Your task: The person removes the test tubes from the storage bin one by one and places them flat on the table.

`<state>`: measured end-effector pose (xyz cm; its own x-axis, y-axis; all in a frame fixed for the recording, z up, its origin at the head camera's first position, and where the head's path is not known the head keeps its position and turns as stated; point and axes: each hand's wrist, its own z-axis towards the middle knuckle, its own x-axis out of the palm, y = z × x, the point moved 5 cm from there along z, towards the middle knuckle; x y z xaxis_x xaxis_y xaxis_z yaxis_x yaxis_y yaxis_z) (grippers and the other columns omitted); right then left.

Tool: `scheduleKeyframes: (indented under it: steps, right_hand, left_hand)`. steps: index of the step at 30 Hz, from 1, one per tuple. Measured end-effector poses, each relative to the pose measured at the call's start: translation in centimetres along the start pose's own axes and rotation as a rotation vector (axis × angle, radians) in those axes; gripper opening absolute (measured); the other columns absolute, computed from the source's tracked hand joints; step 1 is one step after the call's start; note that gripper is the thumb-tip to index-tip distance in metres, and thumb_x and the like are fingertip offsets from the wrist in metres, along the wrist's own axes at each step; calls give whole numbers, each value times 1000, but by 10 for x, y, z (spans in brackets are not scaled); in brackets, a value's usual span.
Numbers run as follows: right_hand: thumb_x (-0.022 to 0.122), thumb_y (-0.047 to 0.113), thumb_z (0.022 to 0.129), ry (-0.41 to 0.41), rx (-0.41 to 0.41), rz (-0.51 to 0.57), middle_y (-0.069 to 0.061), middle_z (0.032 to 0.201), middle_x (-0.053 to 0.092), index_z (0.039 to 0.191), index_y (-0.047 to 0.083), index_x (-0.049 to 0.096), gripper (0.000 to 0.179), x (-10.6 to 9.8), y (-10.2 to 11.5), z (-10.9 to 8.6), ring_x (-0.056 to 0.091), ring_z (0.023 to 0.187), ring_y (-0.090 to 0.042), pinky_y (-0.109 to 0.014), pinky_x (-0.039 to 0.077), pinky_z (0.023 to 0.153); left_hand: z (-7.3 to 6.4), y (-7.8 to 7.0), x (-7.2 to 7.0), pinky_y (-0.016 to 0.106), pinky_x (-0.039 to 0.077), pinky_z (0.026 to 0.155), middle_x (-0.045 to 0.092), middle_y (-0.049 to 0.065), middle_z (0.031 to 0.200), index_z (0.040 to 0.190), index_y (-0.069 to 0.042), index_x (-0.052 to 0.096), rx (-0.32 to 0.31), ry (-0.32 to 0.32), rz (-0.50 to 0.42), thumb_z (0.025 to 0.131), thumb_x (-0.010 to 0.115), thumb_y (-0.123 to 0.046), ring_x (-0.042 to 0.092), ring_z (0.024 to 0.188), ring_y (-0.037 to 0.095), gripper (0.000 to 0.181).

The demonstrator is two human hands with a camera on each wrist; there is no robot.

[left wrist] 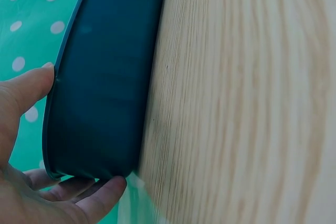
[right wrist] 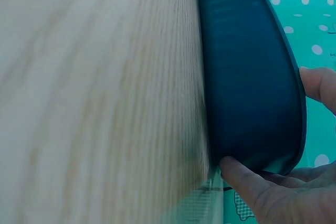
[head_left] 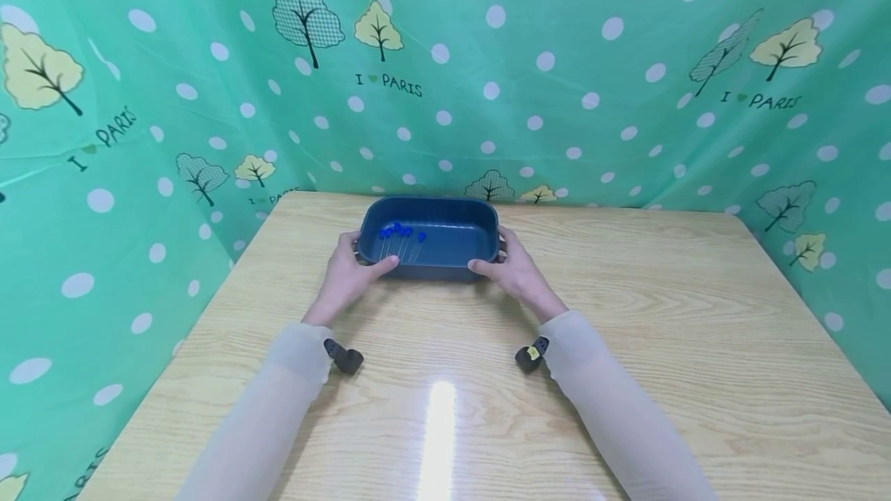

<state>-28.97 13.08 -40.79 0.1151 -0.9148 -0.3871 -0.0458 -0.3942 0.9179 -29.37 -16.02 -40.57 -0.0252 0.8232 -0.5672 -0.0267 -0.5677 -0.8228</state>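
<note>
A dark blue rectangular tub (head_left: 435, 273) with rounded corners stands near the back edge of the table. My left hand (head_left: 348, 273) grips its left end, with the thumb on the front rim and the fingers curled round the side. At the opposite end my right hand (head_left: 517, 269) holds the tub the same way. Both wrist views show fingertips low on the end wall, close to the tabletop. Inside the tub, toward the left, lie several thin pale sticks with blue heads (head_left: 397, 228); their lower ends are partly hidden by the front wall and left thumb.
The wood-grain table (head_left: 626, 331) reaches up to a green polka-dot cloth (head_left: 529, 91) hanging behind and at both sides. A strip of light reflects off the table between my forearms. Each wrist carries a small black device (head_left: 346, 359).
</note>
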Motion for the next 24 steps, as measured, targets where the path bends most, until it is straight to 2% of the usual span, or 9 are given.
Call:
scheduleKeyframes:
  steps: [24]
  right_hand:
    - [76, 27, 81, -11, 10, 6, -18, 149, 33, 152, 13, 18, 92, -9, -2, -5, 41, 131, -37, -45, 42, 101]
  left_hand:
    - [-2, -6, 9, 49, 37, 105, 41, 23, 140, 144, -3, 26, -10, -1, 6, 77, 75, -50, 42, 128, 35, 95]
